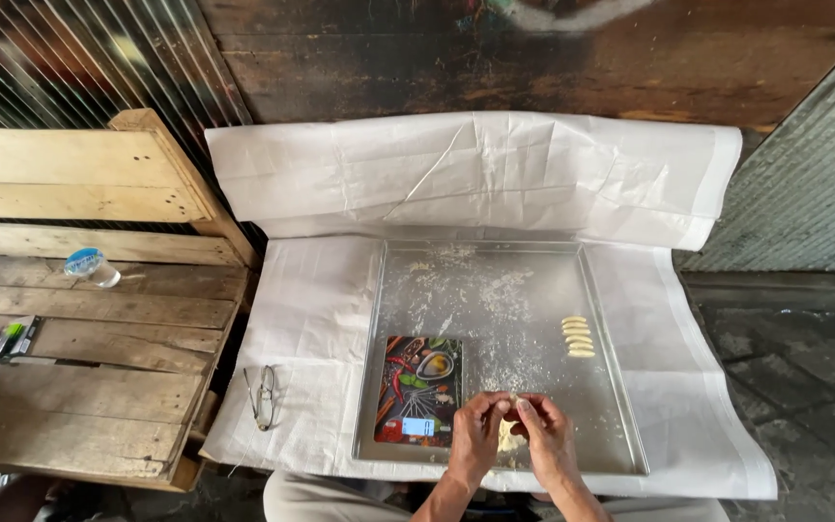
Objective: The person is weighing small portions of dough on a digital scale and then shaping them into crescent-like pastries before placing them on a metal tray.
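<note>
My left hand [476, 433] and my right hand [543, 432] meet over the near edge of a floured metal tray [495, 290]. Their fingertips pinch a small pale piece of dough [513, 401] between them. More dough [508, 440] lies on the tray under the hands. A flat kitchen scale [420, 390] with a colourful picture top and a small lit display sits on the tray just left of my left hand. A short row of shaped dough pieces [577, 336] lies near the tray's right rim.
The tray rests on white sheeting [475, 174] spread over a low surface. Spectacles [263, 394] lie on the sheeting to the left. A wooden pallet [89, 319] at the left holds a plastic cup [91, 267] and small items [12, 338]. Corrugated metal stands at the right.
</note>
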